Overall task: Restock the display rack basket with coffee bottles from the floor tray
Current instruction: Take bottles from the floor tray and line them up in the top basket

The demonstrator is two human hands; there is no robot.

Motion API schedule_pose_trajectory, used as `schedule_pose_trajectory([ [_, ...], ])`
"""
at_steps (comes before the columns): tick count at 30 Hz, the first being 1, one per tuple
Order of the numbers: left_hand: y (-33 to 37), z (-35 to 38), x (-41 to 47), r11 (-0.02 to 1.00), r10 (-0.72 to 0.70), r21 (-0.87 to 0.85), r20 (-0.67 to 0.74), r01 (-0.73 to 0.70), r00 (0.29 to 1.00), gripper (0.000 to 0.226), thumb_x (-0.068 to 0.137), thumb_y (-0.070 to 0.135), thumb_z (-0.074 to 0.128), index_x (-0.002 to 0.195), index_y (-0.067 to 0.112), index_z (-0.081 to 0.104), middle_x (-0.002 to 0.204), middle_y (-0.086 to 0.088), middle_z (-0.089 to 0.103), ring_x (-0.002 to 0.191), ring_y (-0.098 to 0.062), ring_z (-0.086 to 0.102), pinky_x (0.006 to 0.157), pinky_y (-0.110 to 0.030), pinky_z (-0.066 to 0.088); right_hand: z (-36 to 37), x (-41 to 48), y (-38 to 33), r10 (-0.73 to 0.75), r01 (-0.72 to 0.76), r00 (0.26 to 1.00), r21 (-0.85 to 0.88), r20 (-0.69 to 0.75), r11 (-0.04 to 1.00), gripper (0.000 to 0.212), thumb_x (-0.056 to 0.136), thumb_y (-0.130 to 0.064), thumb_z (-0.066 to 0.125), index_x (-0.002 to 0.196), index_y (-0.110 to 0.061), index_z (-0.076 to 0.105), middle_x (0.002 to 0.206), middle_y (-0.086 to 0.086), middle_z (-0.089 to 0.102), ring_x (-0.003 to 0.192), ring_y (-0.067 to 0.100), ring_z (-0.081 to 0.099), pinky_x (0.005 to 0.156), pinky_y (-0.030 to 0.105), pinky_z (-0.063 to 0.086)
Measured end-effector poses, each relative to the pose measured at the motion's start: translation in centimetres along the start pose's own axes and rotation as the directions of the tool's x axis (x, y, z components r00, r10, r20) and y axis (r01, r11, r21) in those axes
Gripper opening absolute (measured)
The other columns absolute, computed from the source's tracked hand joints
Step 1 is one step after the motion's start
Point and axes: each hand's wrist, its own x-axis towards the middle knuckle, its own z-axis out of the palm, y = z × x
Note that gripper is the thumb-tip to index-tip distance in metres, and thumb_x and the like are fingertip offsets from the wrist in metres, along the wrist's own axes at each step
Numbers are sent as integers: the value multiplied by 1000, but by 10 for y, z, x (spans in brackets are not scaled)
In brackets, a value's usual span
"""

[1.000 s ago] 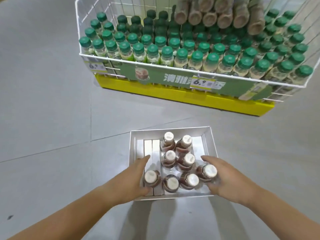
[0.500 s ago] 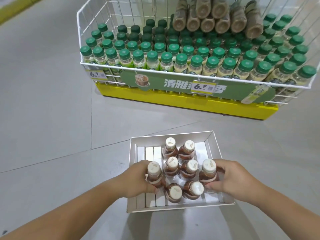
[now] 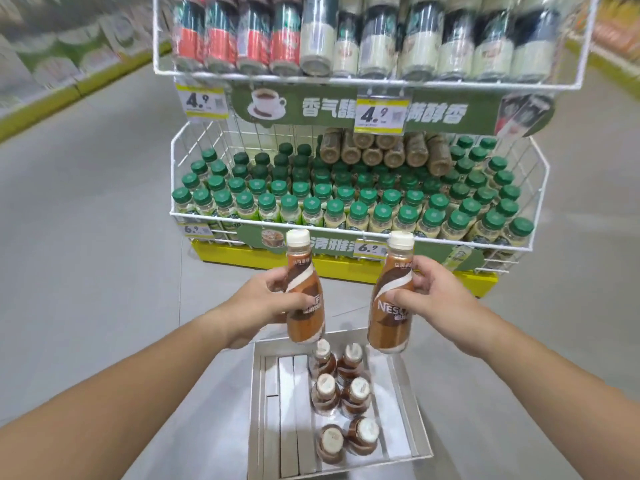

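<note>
head view, step: 2 coffee bottles were held clear above the floor tray [image 3: 255, 410], which held 6 more bottles [image 3: 341, 393]; judged mid-carry toward the display rack basket [image 3: 194, 143].
head view, left grip: left hand [image 3: 263, 299] was wrapped round the left bottle [image 3: 304, 306] at its middle, bottle upright.
head view, right grip: right hand [image 3: 440, 299] was clasping the right bottle [image 3: 393, 306], thumb across the label.
head view, next move: probably a reach over the basket's front rim, past the green-capped bottles [image 3: 356, 209], to the brown bottles [image 3: 381, 150] lying at the back.
</note>
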Motion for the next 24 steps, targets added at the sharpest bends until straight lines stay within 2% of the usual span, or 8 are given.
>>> schedule_pose_trajectory([
  [2,44,-1,-3,999,47,-18,-10,-47,999,31,74,7,81,102,18,72,92,2,77,85,-16,71,78,-37,56,-5,2,-39,-51,51,999,14,-19,999,32,85,0,71,112,-14,61,100,7,77,96,20,72,86,34,55],
  [4,94,-5,-11,995,94,-13,-7,-94,996,28,69,16,79,97,18,73,91,3,77,86,-16,72,86,-43,57,-10,0,-86,-106,107,994,14,-40,994,30,85,-1,71,110,-16,63,96,5,77,93,18,71,86,37,55],
  [9,236,-23,-47,983,169,56,67,-173,983,39,65,34,84,101,23,76,105,-1,77,101,-23,72,101,-55,49,-27,-13,-224,-202,201,975,-18,-89,979,24,84,-1,70,104,-13,66,96,11,76,87,19,69,86,41,54],
  [14,391,-45,-86,970,235,44,69,-238,969,34,68,29,84,100,18,77,107,-6,78,104,-25,72,102,-57,50,-46,-33,-382,-281,270,954,-107,-105,957,22,84,-13,74,101,-25,68,99,-1,76,91,19,72,88,40,57],
  [17,482,-62,-108,961,270,46,71,-274,960,38,71,29,84,106,18,75,113,-6,76,109,-27,71,103,-58,49,-59,-44,-472,-309,296,943,-113,-122,948,22,84,-16,74,99,-30,69,98,-1,76,93,20,72,88,42,57],
  [19,541,-71,-121,954,295,39,66,-298,953,49,67,33,87,113,20,71,118,-6,74,113,-29,69,103,-62,47,-67,-50,-531,-321,307,938,-112,-134,945,22,85,-14,74,101,-28,69,99,-1,76,94,18,71,86,36,57],
  [22,624,-82,-139,943,329,26,53,-331,943,60,62,35,89,115,19,67,120,-4,73,114,-26,68,102,-60,49,-80,-59,-616,-330,318,932,-101,-146,943,23,85,-6,72,102,-21,67,98,0,75,86,14,71,72,21,58],
  [24,678,-88,-152,933,355,41,62,-358,933,59,62,36,89,114,21,67,121,-2,73,115,-23,67,102,-56,50,-87,-65,-669,-335,324,930,-92,-152,942,24,86,-5,71,106,-16,67,96,2,75,85,13,69,68,21,57],
])
